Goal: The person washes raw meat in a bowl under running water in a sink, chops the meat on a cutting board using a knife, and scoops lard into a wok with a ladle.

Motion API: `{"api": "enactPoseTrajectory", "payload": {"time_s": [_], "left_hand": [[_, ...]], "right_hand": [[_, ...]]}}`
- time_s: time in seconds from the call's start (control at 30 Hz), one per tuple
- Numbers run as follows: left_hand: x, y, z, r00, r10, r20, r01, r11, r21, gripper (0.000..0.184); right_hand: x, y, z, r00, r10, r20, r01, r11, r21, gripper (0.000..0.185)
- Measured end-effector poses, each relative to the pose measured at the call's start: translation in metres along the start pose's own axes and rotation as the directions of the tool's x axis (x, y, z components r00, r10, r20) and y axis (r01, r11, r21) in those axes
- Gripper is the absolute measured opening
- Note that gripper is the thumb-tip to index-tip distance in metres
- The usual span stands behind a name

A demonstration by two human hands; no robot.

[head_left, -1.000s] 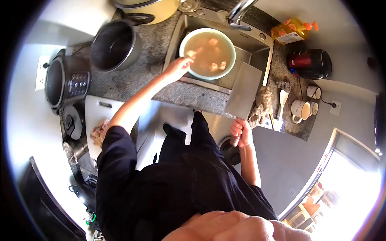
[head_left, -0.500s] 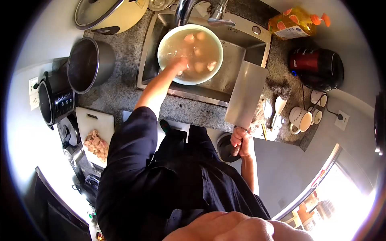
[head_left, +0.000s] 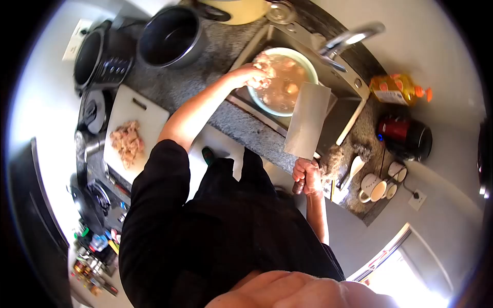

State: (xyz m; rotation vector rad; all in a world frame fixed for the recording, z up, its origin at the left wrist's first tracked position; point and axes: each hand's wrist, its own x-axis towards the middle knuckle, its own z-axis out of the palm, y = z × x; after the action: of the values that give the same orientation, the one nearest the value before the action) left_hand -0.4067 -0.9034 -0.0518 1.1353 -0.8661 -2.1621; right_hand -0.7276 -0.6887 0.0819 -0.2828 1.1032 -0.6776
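My left hand (head_left: pixel 247 76) is closed around a piece of raw meat (head_left: pixel 264 65), lifted at the left rim of a pale bowl (head_left: pixel 312 65). Cloudy water fills the bowl, and more pieces of meat (head_left: pixel 291 88) show in it. The bowl stands in the metal sink (head_left: pixel 349 120). In my right hand (head_left: pixel 309 173) is a cleaver (head_left: pixel 309 120), gripped by its dark handle. Its broad blade points away from me, in front of the sink's near edge, and overlaps the bowl's right side in view.
Chopped meat (head_left: pixel 127 142) lies on a white cutting board (head_left: pixel 156 115) at left. Beyond it are a dark pot (head_left: pixel 172 38) and a black cooker (head_left: pixel 105 61). The faucet (head_left: pixel 354 37) arches behind the sink. A soap bottle (head_left: pixel 394 90), kettle (head_left: pixel 405 137) and mugs (head_left: pixel 373 188) stand at right.
My left hand has come up out of the water with meat in it. The view has turned toward the left, bringing the cutting board nearer. The cleaver stays in my right hand.
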Motion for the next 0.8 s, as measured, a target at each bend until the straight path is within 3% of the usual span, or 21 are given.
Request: {"api": "enactPoseTrajectory", "payload": {"time_s": [0.1,0.13,0.27,0.3,0.37,0.4,0.43,0.47,0.5,0.57,0.67,0.8], "left_hand": [[-0.070,0.026,0.010,0.977,0.195,0.087,-0.191,0.980,-0.054,0.029],[-0.094,0.027,0.009,0.977,0.212,-0.019,-0.212,0.976,-0.041,0.030],[-0.216,0.009,-0.027,0.926,0.269,-0.264,-0.306,0.946,-0.110,0.031],[-0.279,0.002,-0.036,0.878,0.322,-0.355,-0.368,0.927,-0.070,0.032],[-0.373,-0.011,-0.040,0.720,0.282,-0.635,-0.313,0.948,0.066,0.038],[-0.417,-0.021,-0.048,0.697,0.253,-0.671,-0.266,0.960,0.085,0.040],[-0.457,-0.034,-0.055,0.675,0.224,-0.703,-0.218,0.971,0.100,0.042],[-0.488,-0.049,-0.058,0.504,0.350,-0.790,-0.267,0.933,0.243,0.038],[-0.516,-0.068,-0.058,0.305,0.466,-0.830,-0.282,0.877,0.389,0.034],[-0.577,-0.078,-0.059,0.351,0.254,-0.901,-0.234,0.956,0.178,0.033],[-0.634,-0.121,-0.084,0.370,0.195,-0.908,-0.243,0.964,0.108,0.028],[-0.659,-0.165,-0.105,0.368,0.142,-0.919,-0.260,0.964,0.044,0.029]], "right_hand": [[0.007,0.000,0.017,0.995,0.083,0.063,-0.068,0.976,-0.208,0.024],[0.008,0.001,0.030,0.994,0.104,0.025,-0.092,0.948,-0.303,0.022],[0.022,0.012,0.071,0.962,0.208,0.178,-0.040,0.752,-0.658,0.016],[0.028,0.011,0.104,0.954,0.245,0.172,-0.002,0.578,-0.816,0.017],[0.038,0.031,0.140,0.905,0.333,0.263,0.107,0.423,-0.900,0.019],[0.037,0.040,0.166,0.896,0.347,0.276,0.126,0.399,-0.908,0.019],[0.032,0.051,0.198,0.865,0.382,0.326,0.230,0.276,-0.933,0.019],[0.031,0.064,0.226,0.828,0.424,0.367,0.333,0.154,-0.930,0.020],[0.032,0.081,0.245,0.783,0.487,0.388,0.377,0.125,-0.918,0.020],[0.048,0.126,0.276,0.693,0.592,0.411,0.461,0.074,-0.884,0.021],[0.090,0.206,0.314,0.581,0.661,0.475,0.644,-0.016,-0.765,0.017],[0.102,0.244,0.386,0.617,0.685,0.389,0.598,-0.087,-0.797,0.016]]}}
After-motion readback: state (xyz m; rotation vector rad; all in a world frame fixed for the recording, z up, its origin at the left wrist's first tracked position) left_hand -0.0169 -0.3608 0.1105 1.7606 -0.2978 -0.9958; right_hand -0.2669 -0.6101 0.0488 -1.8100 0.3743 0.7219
